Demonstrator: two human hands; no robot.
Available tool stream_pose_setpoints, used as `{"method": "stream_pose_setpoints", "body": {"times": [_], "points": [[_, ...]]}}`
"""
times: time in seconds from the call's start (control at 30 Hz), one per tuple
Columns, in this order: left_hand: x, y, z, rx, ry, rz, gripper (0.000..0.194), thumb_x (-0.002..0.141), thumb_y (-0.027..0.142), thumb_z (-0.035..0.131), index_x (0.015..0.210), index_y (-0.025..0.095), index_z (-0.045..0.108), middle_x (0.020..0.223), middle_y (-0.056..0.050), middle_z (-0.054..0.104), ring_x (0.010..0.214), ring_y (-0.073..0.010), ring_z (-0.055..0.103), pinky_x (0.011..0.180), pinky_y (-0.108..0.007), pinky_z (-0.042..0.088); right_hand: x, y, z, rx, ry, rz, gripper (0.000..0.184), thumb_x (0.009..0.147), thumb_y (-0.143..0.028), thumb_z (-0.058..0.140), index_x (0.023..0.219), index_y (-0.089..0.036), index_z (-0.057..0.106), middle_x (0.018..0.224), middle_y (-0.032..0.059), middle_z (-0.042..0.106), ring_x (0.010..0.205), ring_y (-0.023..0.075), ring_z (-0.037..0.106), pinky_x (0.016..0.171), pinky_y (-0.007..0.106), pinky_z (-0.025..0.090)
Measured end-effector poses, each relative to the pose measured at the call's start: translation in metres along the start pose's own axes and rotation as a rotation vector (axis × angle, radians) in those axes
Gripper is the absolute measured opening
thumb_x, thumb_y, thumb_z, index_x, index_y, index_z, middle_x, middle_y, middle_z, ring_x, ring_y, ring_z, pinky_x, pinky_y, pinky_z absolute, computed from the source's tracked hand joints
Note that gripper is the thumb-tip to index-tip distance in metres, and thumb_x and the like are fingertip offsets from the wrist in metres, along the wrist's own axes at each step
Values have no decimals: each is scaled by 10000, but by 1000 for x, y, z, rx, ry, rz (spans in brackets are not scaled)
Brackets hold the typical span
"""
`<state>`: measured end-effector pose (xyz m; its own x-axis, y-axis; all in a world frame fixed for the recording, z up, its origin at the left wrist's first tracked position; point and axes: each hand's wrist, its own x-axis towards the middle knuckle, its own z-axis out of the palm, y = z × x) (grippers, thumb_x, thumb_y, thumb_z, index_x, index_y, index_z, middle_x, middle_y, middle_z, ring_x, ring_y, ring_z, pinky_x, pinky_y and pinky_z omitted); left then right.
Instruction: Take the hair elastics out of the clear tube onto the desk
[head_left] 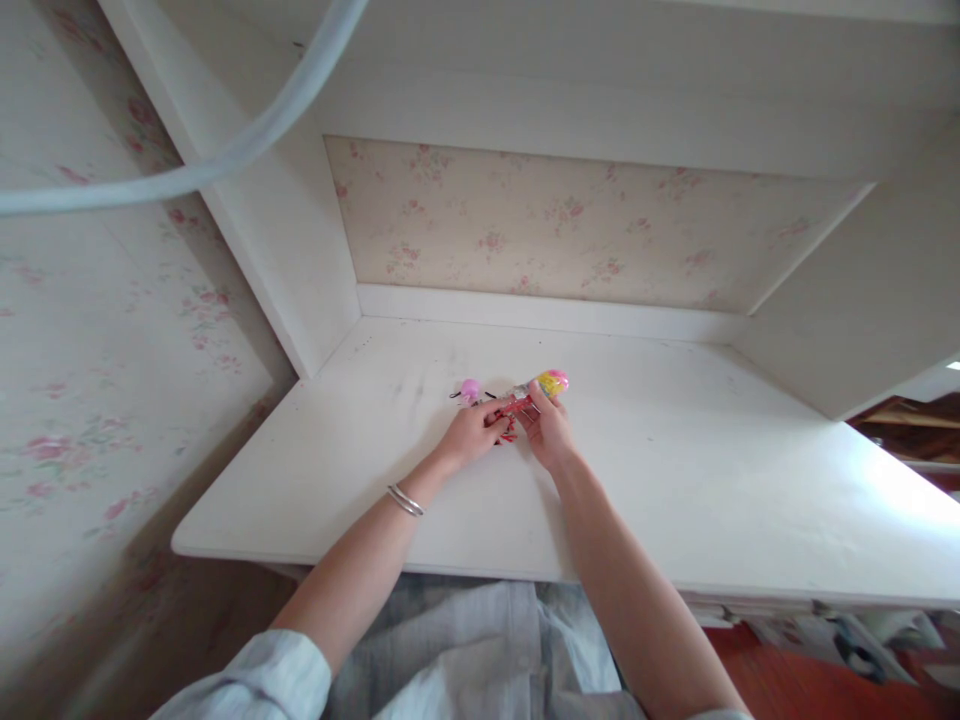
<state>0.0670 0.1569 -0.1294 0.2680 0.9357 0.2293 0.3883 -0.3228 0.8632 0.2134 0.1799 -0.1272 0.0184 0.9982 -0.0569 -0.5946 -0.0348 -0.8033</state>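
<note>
Two bare hands meet over the middle of the white counter (675,460). Right hand (549,432): grip grasping a yellow-and-pink item (553,383), its bright end pointing far and right, thumb on top. Left hand (472,436): fingers bent at a red item (517,404) that lies between the two hands; cannot tell whether this grip is closed on it. Small red pieces (508,437) show just on the near side of the red item, partly hidden. A pink item (469,389) rests on the counter, just beyond the left hand. Silver bangles (406,500) circle the left wrist.
</note>
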Motion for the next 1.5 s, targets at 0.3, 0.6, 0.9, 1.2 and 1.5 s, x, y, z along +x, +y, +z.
{"method": "stream_pose_setpoints", "body": {"times": [0.3,0.6,0.9,1.2,1.5], "points": [[2,-4,-4,86,113,-87,408,736,433,668,1072,200,655,602,38,581,557,-106,540,520,-193,383,7,2,-1,14,102,-62,249,660,-353,799,782,-211,635,768,-21,683,692,113,652,649,209,560],[0,-6,2,-26,-61,42,556,796,276,612,1336,233,483,622,52,572,565,-98,524,566,-200,416,-1,2,2,34,-12,52,261,691,-395,773,797,-216,614,764,-24,682,658,109,643,642,213,555],[2,-9,4,-88,-102,36,449,781,210,609,1227,188,557,692,22,572,628,-118,519,578,-215,406,-11,5,9,-23,-120,106,278,679,-382,785,777,-202,597,719,-13,671,608,117,624,585,224,541],[2,-9,5,-137,-61,1,447,792,191,594,1237,213,559,658,37,591,602,-101,552,595,-208,444,3,1,-2,25,57,-16,270,690,-394,773,801,-202,620,770,-11,683,670,108,633,642,214,553],[2,-7,2,-125,0,-7,464,783,176,596,1241,219,538,684,35,619,621,-104,593,606,-205,467,7,0,-3,70,109,-7,264,690,-402,770,793,-215,616,763,-26,679,646,104,634,638,220,560]]}}
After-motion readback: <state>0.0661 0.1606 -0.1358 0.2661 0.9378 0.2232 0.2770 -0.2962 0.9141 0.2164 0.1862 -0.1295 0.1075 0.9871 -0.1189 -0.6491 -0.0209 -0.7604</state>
